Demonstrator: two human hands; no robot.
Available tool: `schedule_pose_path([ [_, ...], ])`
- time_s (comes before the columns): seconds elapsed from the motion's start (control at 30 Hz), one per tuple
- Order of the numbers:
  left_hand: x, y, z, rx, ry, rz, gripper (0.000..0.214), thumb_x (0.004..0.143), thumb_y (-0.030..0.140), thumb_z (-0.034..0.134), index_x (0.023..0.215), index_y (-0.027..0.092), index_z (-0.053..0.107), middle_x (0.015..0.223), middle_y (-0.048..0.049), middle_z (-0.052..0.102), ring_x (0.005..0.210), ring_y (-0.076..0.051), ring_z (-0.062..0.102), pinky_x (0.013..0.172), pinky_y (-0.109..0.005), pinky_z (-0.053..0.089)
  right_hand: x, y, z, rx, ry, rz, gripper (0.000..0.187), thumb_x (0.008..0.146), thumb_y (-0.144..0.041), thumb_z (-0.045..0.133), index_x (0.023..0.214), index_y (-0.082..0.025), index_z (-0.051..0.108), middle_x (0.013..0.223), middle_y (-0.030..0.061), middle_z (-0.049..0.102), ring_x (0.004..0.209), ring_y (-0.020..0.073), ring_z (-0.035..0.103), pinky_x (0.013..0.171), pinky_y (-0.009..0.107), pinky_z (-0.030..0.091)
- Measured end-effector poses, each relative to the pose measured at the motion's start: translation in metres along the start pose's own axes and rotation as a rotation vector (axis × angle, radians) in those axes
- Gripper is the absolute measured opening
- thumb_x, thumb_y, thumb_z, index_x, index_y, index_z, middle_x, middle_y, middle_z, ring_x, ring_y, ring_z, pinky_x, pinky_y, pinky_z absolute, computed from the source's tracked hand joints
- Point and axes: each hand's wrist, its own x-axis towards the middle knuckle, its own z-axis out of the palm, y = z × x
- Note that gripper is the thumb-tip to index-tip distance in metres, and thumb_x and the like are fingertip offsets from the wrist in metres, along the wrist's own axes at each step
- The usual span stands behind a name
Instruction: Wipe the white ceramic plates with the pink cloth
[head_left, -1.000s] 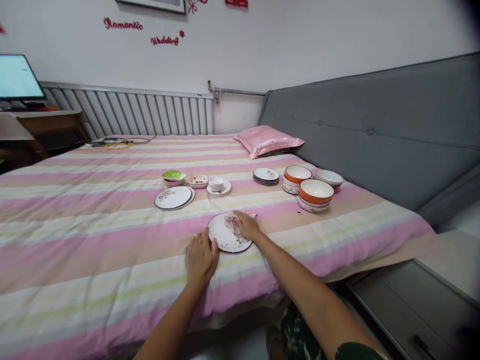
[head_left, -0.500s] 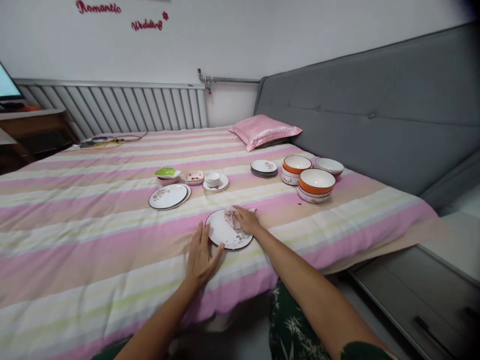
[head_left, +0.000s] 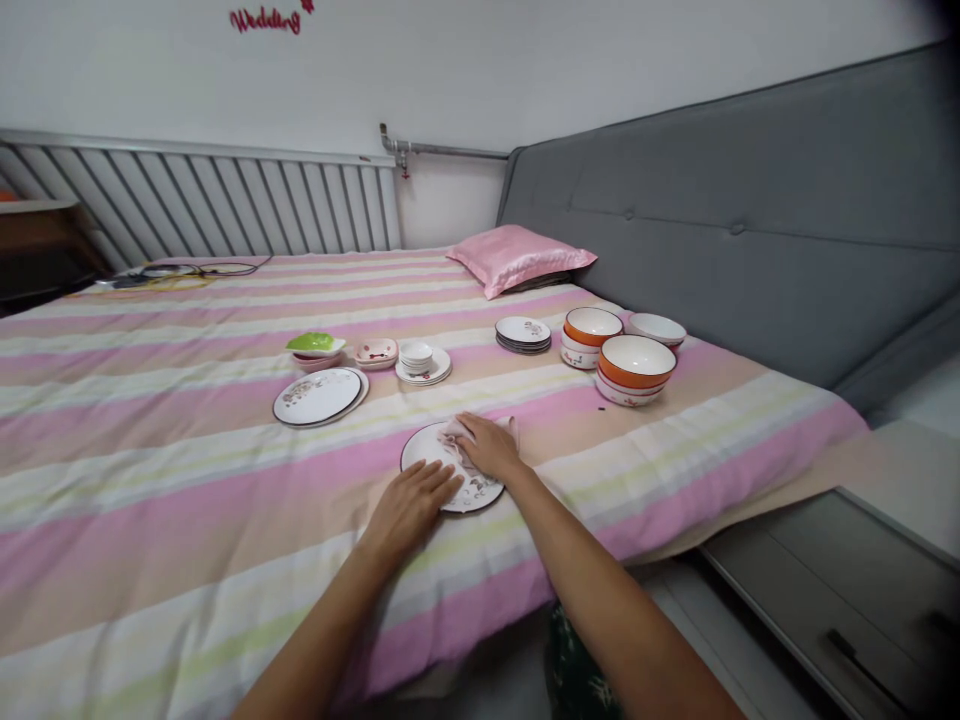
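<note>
A white plate (head_left: pixel 424 446) with a dark rim and a floral print lies flat on the striped bedspread in front of me. My left hand (head_left: pixel 412 500) rests over its left edge, palm down with fingers stretched out. On the plate's upper right part, my right hand (head_left: pixel 486 446) presses a pale pink cloth (head_left: pixel 453 436) down, with its fingers bunched over it. One end of the cloth sticks out past the right hand. The plate's surface beneath the hands and cloth is hidden.
Beyond lie oval plates (head_left: pixel 315 396), small dishes with a green leaf-shaped one (head_left: pixel 311 343), little white bowls (head_left: pixel 415 356), a plate stack (head_left: pixel 523 332) and orange-and-white bowls (head_left: pixel 636 366). A pink pillow (head_left: pixel 521 258) lies near the grey headboard (head_left: pixel 720 220). Cables (head_left: pixel 187 270) lie far left.
My left hand has moved from the plate's lower left edge onto its surface, fingers now flatter. The right hand and cloth stay on the plate. The view has shifted slightly.
</note>
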Motion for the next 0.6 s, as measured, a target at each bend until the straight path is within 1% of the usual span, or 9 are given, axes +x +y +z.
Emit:
schedule_pose_path([
  [0.07, -0.001, -0.001, 0.001, -0.022, -0.029, -0.003, 0.043, 0.082, 0.008, 0.046, 0.124, 0.018, 0.054, 0.127, -0.0085, 0.057, 0.118, -0.025, 0.051, 0.097, -0.044, 0.041, 0.002, -0.003, 0.001, 0.049, 0.040, 0.043, 0.039, 0.076, -0.014, 0.054, 0.113, -0.023, 0.061, 0.125, 0.0054, 0.057, 0.118, 0.0194, 0.050, 0.103, 0.033, 0.031],
  [0.13, -0.004, -0.001, 0.000, -0.067, -0.037, -0.029, 0.043, 0.084, 0.009, 0.045, 0.125, 0.020, 0.054, 0.127, -0.0072, 0.056, 0.118, -0.025, 0.051, 0.097, -0.044, 0.042, 0.004, -0.006, -0.001, 0.108, 0.095, 0.098, 0.033, 0.073, -0.011, 0.053, 0.101, -0.025, 0.066, 0.108, 0.0042, 0.067, 0.104, 0.0203, 0.058, 0.095, 0.033, 0.038],
  [0.23, -0.013, 0.001, -0.007, -0.194, -0.010, -0.122, 0.043, 0.085, 0.009, 0.043, 0.123, 0.024, 0.056, 0.126, -0.0049, 0.056, 0.118, -0.024, 0.051, 0.097, -0.043, 0.042, 0.008, -0.010, -0.012, 0.218, 0.225, 0.189, 0.020, 0.075, -0.019, 0.051, 0.085, -0.024, 0.067, 0.082, 0.0020, 0.070, 0.085, 0.0197, 0.063, 0.080, 0.031, 0.045],
  [0.33, -0.024, 0.004, -0.020, -0.434, 0.098, -0.291, 0.041, 0.084, 0.014, 0.043, 0.120, 0.027, 0.058, 0.122, -0.0030, 0.060, 0.112, -0.023, 0.056, 0.093, -0.039, 0.045, 0.009, -0.018, -0.027, 0.357, 0.393, 0.277, 0.028, 0.083, -0.033, 0.040, 0.092, -0.018, 0.062, 0.076, 0.0030, 0.066, 0.073, 0.0174, 0.062, 0.064, 0.027, 0.048],
  [0.4, -0.031, 0.005, -0.030, -0.651, 0.207, -0.453, 0.033, 0.084, 0.024, 0.046, 0.113, 0.022, 0.063, 0.110, -0.0043, 0.068, 0.100, -0.025, 0.063, 0.083, -0.036, 0.049, 0.006, -0.028, -0.037, 0.442, 0.475, 0.305, 0.038, 0.086, -0.040, 0.031, 0.102, -0.014, 0.055, 0.077, 0.0036, 0.064, 0.066, 0.0154, 0.060, 0.057, 0.026, 0.047],
  [0.47, -0.036, 0.006, -0.041, -0.876, 0.321, -0.629, 0.031, 0.082, 0.035, 0.052, 0.099, 0.015, 0.068, 0.090, -0.0059, 0.073, 0.084, -0.026, 0.066, 0.071, -0.033, 0.051, 0.000, -0.044, -0.044, 0.529, 0.573, 0.290, 0.039, 0.086, -0.041, 0.031, 0.106, -0.015, 0.051, 0.082, 0.0033, 0.062, 0.066, 0.0136, 0.059, 0.058, 0.025, 0.047],
  [0.5, -0.037, 0.007, -0.046, -0.986, 0.377, -0.702, 0.032, 0.080, 0.039, 0.055, 0.093, 0.012, 0.068, 0.082, -0.0059, 0.072, 0.078, -0.025, 0.065, 0.067, -0.032, 0.050, -0.004, -0.053, -0.047, 0.632, 0.673, 0.245, 0.034, 0.085, -0.040, 0.037, 0.102, -0.015, 0.053, 0.082, 0.0028, 0.062, 0.067, 0.0135, 0.058, 0.060, 0.025, 0.047],
  [0.53, -0.038, 0.008, -0.050, -1.097, 0.427, -0.750, 0.034, 0.078, 0.041, 0.057, 0.090, 0.011, 0.068, 0.079, -0.0056, 0.071, 0.076, -0.024, 0.064, 0.065, -0.031, 0.049, -0.008, -0.064, -0.048, 0.693, 0.753, 0.168, 0.030, 0.084, -0.038, 0.041, 0.098, -0.016, 0.055, 0.082, 0.0021, 0.061, 0.070, 0.0136, 0.058, 0.063, 0.026, 0.047],
  [0.6, -0.038, 0.011, -0.055, -1.294, 0.505, -0.778, 0.034, 0.076, 0.041, 0.061, 0.091, 0.010, 0.066, 0.078, -0.0051, 0.070, 0.076, -0.022, 0.062, 0.067, -0.030, 0.048, -0.017, -0.087, -0.045, 0.655, 0.836, -0.026, 0.024, 0.085, -0.032, 0.042, 0.098, -0.018, 0.056, 0.089, 0.0028, 0.061, 0.083, 0.0152, 0.058, 0.075, 0.029, 0.047],
])
